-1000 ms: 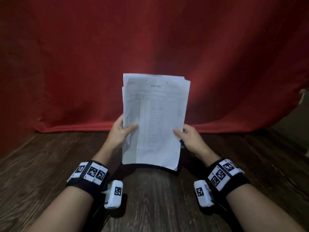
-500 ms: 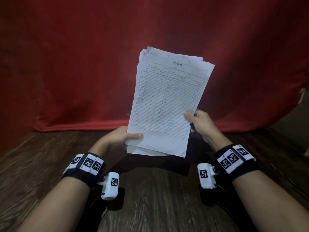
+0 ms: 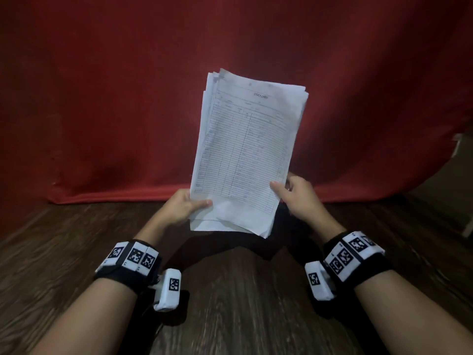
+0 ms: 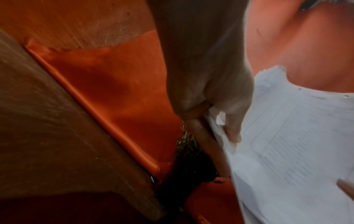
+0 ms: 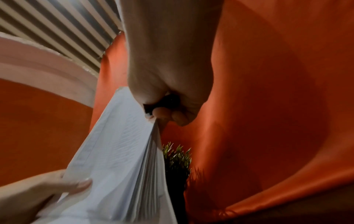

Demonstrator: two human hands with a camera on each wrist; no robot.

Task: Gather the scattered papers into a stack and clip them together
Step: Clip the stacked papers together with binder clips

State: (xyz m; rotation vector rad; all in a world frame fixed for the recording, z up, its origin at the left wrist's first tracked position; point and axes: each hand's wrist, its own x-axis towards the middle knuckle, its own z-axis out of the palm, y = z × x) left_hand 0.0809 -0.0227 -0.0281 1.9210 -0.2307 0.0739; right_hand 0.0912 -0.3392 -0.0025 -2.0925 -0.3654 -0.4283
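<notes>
A stack of printed white papers is held upright above the table, its top leaning right and its edges slightly uneven. My left hand pinches the lower left edge, thumb on the front sheet; the left wrist view shows the same hand against the papers. My right hand pinches the lower right edge. In the right wrist view this hand grips the papers and also has a small black object tucked in the palm; what it is cannot be told.
A red cloth hangs behind the dark wooden table. A small green plant stands behind the papers. A white object shows at the right edge.
Both hands lifted the stack off the table and tilted its top to the right. Over the last half second it barely moved.
</notes>
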